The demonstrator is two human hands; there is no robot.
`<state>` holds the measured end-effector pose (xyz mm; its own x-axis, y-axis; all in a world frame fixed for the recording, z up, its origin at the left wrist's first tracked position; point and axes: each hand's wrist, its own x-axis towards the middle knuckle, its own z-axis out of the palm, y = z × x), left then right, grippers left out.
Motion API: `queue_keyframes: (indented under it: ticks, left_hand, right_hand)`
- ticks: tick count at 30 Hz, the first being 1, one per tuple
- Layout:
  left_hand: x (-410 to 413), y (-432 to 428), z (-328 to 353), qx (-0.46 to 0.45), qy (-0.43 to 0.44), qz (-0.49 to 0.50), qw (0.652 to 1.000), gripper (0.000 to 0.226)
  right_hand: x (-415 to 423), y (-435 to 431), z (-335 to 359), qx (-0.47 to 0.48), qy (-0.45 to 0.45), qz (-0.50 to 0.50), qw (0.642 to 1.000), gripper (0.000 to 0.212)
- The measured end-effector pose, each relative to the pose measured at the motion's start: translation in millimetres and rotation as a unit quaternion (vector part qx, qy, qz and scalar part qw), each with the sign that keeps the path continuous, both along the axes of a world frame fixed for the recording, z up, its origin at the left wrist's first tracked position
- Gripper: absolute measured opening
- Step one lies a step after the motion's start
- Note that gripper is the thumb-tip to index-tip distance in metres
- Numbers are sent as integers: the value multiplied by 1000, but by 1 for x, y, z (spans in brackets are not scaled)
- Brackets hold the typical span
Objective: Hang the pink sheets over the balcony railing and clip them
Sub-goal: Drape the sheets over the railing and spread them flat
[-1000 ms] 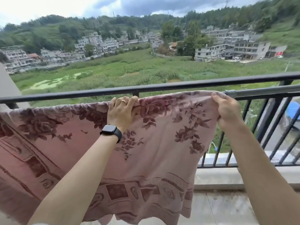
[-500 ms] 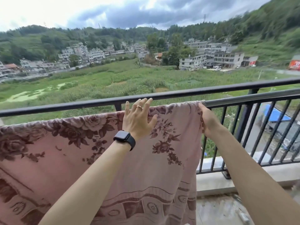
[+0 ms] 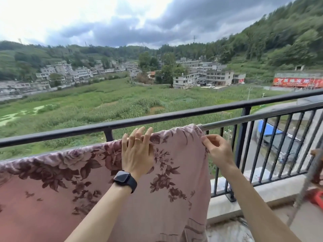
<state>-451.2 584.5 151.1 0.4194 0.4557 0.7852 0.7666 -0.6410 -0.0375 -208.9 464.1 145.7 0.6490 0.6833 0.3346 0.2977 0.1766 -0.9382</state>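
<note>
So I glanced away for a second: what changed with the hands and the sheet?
The left hand let go of the pink sheet at its top fold and now lies flat against it with straight fingers. The right hand moved from the top corner on the rod down to the sheet's right edge, which it pinches. The sheet stayed draped over the rod.

Both forearms reach forward. The left hand (image 3: pixel 137 154) lies flat, fingers straight and pointing up. The right hand (image 3: pixel 218 151), thumb and curled fingers together, pinches the sheet (image 3: pixel 52 198) edge at its fingertips.
</note>
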Motion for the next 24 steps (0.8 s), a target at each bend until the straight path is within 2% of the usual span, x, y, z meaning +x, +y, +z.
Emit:
queue_keyframes:
  ticks: [3,6,7,8,10,12,14,16,17,18,20,22,24]
  left_hand:
    - [34,-46,2,8,10,-39,999,42]
    - [86,-85,5,-126,69,17,989,67]
    - [98,-89,6,-175,65,38,982,67]
    - [105,-89,9,-216,43,40,975,57]
    - [101,-80,16,-297,-39,-21,954,24]
    - [82,-73,31,-380,-156,-112,905,8]
    - [62,-73,54,-436,-293,-149,838,7]
    - [46,-71,80,-492,-403,-156,755,10]
    - [38,-68,92,-502,-426,-150,737,10]
    - [29,-65,104,-495,-420,-130,750,12]
    - [14,-66,125,-468,-334,-64,816,33]
    - [2,-71,138,-432,-237,9,870,46]
    - [-8,-74,146,-407,-183,38,894,50]
  right_hand:
    - [-7,-2,8,10,5,46,999,13]
    - [-14,0,20,17,0,124,992,9]
    - [-12,1,24,20,-13,148,989,9]
    - [-8,1,27,19,-32,171,985,9]
    - [3,3,33,12,-104,189,976,14]
    - [19,14,37,-1,-252,123,960,26]
    - [29,32,43,-46,-412,46,909,56]
    - [27,51,56,-128,-509,45,850,73]
    - [23,60,65,-169,-527,80,829,72]
    - [20,68,73,-200,-532,128,812,67]
    - [17,82,91,-228,-509,234,796,56]
    - [14,92,103,-212,-471,318,795,52]
    - [5,99,109,-195,-449,376,787,57]
